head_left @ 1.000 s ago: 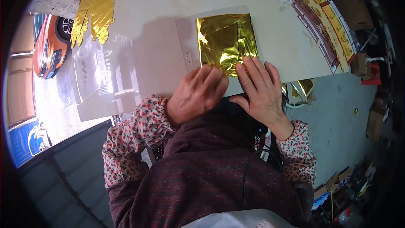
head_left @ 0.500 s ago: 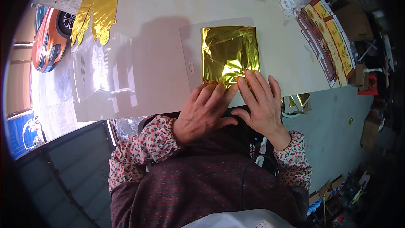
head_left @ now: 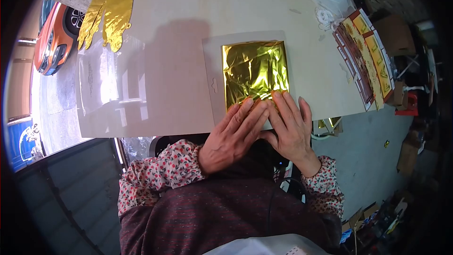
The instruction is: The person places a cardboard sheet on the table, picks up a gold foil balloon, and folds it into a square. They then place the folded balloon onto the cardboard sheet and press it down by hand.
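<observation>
A folded gold foil sheet (head_left: 255, 68) lies on a clear plastic bag (head_left: 213, 66) with a hang hole at its left edge. Both rest on the pale tabletop near its front edge. My left hand (head_left: 238, 130) lies with stretched fingers across the near left edge of the foil. My right hand (head_left: 290, 125) presses its extended fingertips on the near right part, beside the left fingers. The near edge of the foil is hidden under the fingers.
Gold foil pieces (head_left: 111, 9) hang over the far left of the table (head_left: 179, 89). Clear plastic bags (head_left: 96, 80) lie at the left. Printed cards (head_left: 365, 56) are fanned out at the right, near white string (head_left: 324, 18). An orange car (head_left: 55, 42) stands outside.
The foil has slid towards me on the bag. My left fingers, curled before, are now stretched flat; both hands have moved slightly nearer my body.
</observation>
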A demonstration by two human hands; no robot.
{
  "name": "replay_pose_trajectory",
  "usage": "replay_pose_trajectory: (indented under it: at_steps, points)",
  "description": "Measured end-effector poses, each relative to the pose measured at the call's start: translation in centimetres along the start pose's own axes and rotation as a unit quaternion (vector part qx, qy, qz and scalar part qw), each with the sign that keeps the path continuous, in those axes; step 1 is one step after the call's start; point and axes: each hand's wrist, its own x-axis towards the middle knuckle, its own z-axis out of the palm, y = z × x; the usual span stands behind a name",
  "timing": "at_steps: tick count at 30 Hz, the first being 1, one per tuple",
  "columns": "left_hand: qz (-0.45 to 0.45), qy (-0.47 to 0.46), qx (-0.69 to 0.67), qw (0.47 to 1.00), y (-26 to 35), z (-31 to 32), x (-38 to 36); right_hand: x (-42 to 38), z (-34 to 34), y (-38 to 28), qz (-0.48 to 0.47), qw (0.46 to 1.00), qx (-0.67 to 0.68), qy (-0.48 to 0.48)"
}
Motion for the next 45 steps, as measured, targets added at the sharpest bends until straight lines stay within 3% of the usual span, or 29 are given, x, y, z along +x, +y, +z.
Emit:
replay_pose_trajectory:
  at_steps: [5, 8, 12, 23, 35, 38, 41, 45]
  points:
    - [-0.002, -0.015, -0.002, 1.0, -0.1, -0.2, -0.2, 0.6, -1.4, -0.2, -0.004, 0.999, 0.043, -0.011]
    - [-0.011, -0.02, 0.008, 1.0, 0.2, -0.5, -0.1, 1.8, -3.3, 1.4, -0.022, 0.989, 0.141, 0.032]
    - [-0.018, -0.027, 0.041, 0.999, 0.4, -0.9, 0.1, 7.7, -4.6, 2.3, -0.1, 0.984, 0.131, 0.06]
    - [-0.032, 0.001, 0.089, 0.995, 0.7, -0.3, -0.2, 11.6, -1.4, 2.1, -0.038, 0.995, 0.033, -0.091]
    - [-0.01, -0.015, 0.084, 0.996, 0.4, -0.1, -0.2, 12.1, -1.2, 2.3, -0.03, 0.99, 0.012, -0.136]
    - [-0.008, -0.029, 0.091, 0.995, 0.4, -0.4, -0.1, 12.2, -1.3, 2.2, -0.032, 0.994, 0.031, -0.101]
    - [-0.009, -0.029, 0.098, 0.995, 0.5, -0.5, -0.1, 13.2, -1.4, 3.5, -0.03, 0.988, 0.149, -0.001]
    - [-0.012, -0.03, 0.086, 0.996, 0.5, -0.5, 0.0, 15.7, -2.1, 4.9, 0.083, 0.974, 0.21, 0.011]
